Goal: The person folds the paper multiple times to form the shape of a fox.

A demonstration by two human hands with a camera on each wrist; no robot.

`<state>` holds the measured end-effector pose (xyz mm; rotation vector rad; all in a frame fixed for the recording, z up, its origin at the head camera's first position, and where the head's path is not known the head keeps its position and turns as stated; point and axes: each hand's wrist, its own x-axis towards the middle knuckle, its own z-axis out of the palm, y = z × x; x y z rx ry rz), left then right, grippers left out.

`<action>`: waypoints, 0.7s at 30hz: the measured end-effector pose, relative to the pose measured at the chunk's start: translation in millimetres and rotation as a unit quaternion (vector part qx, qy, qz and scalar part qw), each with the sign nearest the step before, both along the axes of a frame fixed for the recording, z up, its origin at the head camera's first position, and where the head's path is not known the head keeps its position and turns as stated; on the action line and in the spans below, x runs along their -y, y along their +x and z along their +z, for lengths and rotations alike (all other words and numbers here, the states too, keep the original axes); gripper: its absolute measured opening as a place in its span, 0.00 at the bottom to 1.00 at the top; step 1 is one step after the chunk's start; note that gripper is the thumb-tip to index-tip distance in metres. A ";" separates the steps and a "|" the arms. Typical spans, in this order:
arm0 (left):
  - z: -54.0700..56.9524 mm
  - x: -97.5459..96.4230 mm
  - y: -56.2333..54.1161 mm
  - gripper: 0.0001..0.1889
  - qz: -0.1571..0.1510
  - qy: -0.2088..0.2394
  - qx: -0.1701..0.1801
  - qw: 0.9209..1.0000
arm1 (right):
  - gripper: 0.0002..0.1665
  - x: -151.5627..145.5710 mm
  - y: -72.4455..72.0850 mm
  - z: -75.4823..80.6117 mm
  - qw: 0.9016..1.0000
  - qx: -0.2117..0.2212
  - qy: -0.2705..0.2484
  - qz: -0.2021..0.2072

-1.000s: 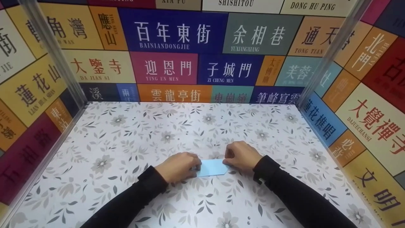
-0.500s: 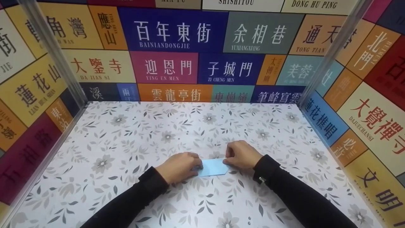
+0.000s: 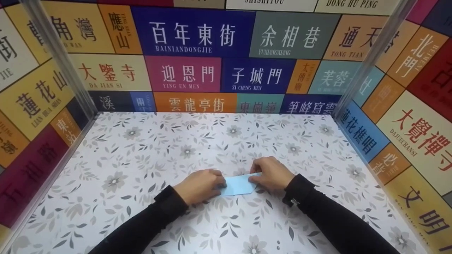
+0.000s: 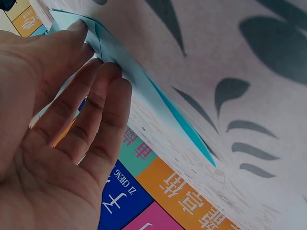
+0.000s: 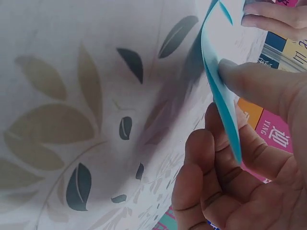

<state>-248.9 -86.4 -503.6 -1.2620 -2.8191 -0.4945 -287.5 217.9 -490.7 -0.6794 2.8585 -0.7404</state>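
1. Far left there's a side wall plastered with Chinese place-name signs, e.g. the yellow LIAN HUA SHAN one (image 3: 42, 95), with a dark maroon sign (image 3: 31, 176) below it.
2. Next, a black left sleeve (image 3: 141, 215) comes up from the bottom edge over a white tabletop (image 3: 166, 125) printed with grey flowers and leaves.
3. Left hand (image 3: 201, 185): it's pinching the left end of the paper, thumb on it, and in the left wrist view the other fingers line up right along it.
4. Middle: the star here, a folded light blue paper strip (image 3: 236, 186), is on the table between the two hands. Its lower right corner is cut off at a slant, and both wrist views show the layers gapping a bit.
5. Behind all that is the back wall, more signs, the big navy BAINIANDONGJIE one (image 3: 192, 33) being the easiest to read.
6. Right hand (image 3: 272, 173): pinching the right end of the strip, thumb on one face, fingers behind, with that end tipped up off the table.
7. Then a black right sleeve (image 3: 335, 208), small shiny bit at the cuff.
8. Far right, another sign wall, incl. a cream DAJUECHANSI (image 3: 420, 130) with red characters.
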 end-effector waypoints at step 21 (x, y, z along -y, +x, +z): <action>0.7 0.7 1.2 0.09 -0.002 0.001 0.005 1.000 | 0.05 1.3 9.4 3.8 0.999 -0.026 -0.031 0.010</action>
